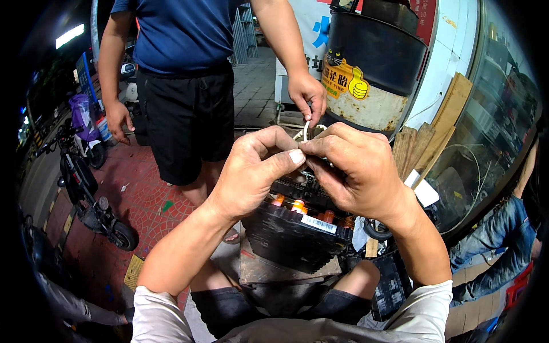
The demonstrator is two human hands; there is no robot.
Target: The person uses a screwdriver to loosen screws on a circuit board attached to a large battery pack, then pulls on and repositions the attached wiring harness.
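My left hand (254, 171) and my right hand (357, 171) meet in front of me, fingers pinched on a white cable (306, 130) whose lower end is hidden among my fingertips. The hand (306, 91) of a person in a blue shirt holds the cable higher up, near a pale loop. Below my hands sits a black battery case (277, 231) with orange and pink fittings, dark components and a white barcode label, resting on a worn stand (257, 274).
The person (177, 46) stands ahead. A scooter (106, 223) is parked at left on red paving (143, 194). A rusty drum (377, 63), wooden boards (449, 108) and a glass door (483, 114) are at right, with another person's jeans-clad legs (500, 240) at lower right.
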